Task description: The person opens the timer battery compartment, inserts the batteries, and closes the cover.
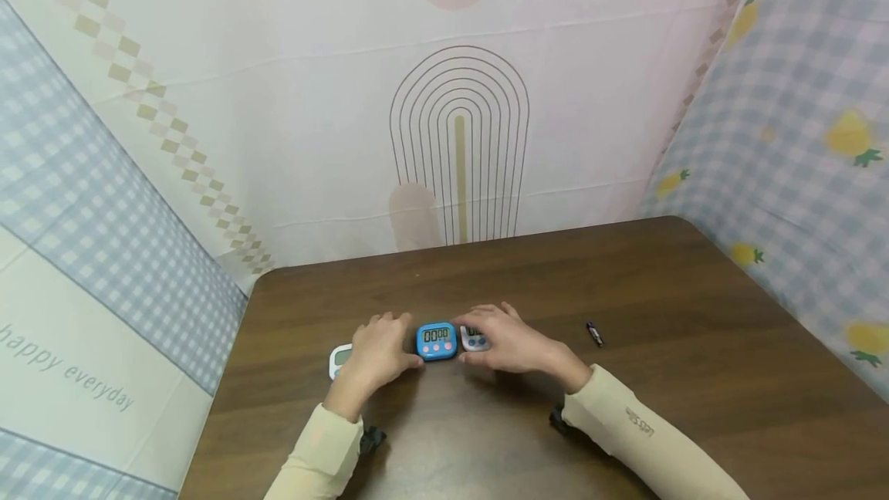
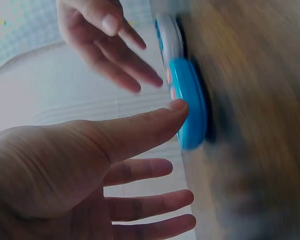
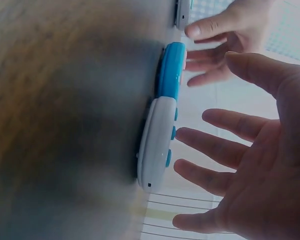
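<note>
A blue digital timer (image 1: 436, 349) with pink buttons lies face up on the table, its display reading zeros. Close against its right side is a white timer (image 1: 474, 342) with blue buttons, partly covered by my right hand (image 1: 510, 339). That hand hovers over it with fingers spread, fingertips near the buttons in the right wrist view. To the left, my left hand (image 1: 378, 353) is held beside the blue timer, its thumb (image 2: 150, 125) overlapping the timer's edge in the left wrist view. A second white timer (image 1: 336, 358) lies left of this hand, partly hidden behind it.
A small dark cylindrical object (image 1: 595, 333), like a battery, lies on the brown wooden table (image 1: 528, 276) to the right. Behind the table's far edge hangs a patterned cloth (image 1: 312, 137); checked cloths hang at both sides.
</note>
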`<action>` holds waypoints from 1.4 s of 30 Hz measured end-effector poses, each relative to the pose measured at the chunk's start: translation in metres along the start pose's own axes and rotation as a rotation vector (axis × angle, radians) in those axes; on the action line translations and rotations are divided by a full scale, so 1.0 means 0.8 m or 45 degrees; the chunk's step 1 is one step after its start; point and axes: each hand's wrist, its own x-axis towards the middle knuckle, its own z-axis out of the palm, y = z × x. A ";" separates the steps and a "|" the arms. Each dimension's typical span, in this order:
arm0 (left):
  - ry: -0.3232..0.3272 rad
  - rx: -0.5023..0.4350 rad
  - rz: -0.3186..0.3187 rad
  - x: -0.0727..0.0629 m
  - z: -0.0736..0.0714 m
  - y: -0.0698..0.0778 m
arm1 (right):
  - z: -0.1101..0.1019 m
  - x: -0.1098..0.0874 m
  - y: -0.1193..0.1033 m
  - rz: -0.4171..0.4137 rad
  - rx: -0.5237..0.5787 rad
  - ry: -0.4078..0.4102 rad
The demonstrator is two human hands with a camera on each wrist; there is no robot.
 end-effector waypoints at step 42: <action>0.018 -0.300 0.148 -0.005 -0.027 -0.025 | -0.020 -0.006 0.010 -0.022 -0.021 0.048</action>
